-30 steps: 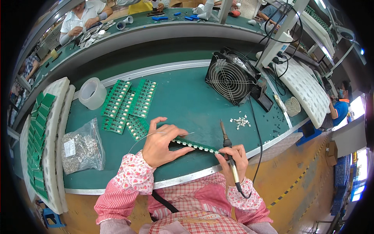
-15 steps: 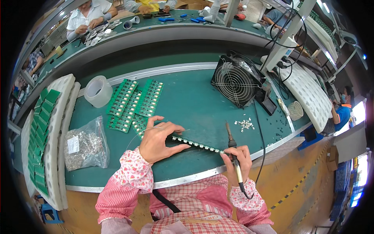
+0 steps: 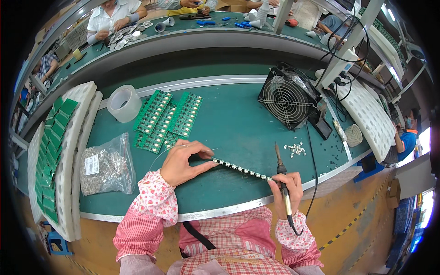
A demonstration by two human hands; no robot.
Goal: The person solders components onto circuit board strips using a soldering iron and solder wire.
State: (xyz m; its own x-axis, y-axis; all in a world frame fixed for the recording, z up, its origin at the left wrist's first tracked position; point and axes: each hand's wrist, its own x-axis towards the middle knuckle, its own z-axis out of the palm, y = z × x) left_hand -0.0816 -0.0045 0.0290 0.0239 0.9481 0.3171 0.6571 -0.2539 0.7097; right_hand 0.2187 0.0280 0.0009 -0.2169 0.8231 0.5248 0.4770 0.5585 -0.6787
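A narrow green circuit board (image 3: 243, 170) is held edge-on between my two hands, slanting down to the right. A row of small white and metal parts runs along its edge. My left hand (image 3: 182, 164) pinches the board's left end between thumb and fingers. A thin solder wire (image 3: 158, 157) curves out from this hand, its tip poking past the fingers. My right hand (image 3: 289, 192) grips a soldering iron (image 3: 286, 195) with its tip pointing up and away from me. The thumb and fingertips of that hand also hold the board's right end.
More green boards (image 3: 185, 114) lie behind my left hand, near a tape roll (image 3: 124, 104) and a bag of small parts (image 3: 106, 167). Foam trays (image 3: 82, 151) with boards stand left. A black fan (image 3: 288, 98) and loose connectors (image 3: 295, 148) are right. People work across the bench.
My left thumb and fingers have drawn back along the board to its left end and come closer together. The right hand keeps its hold. The whole view has shifted slightly.
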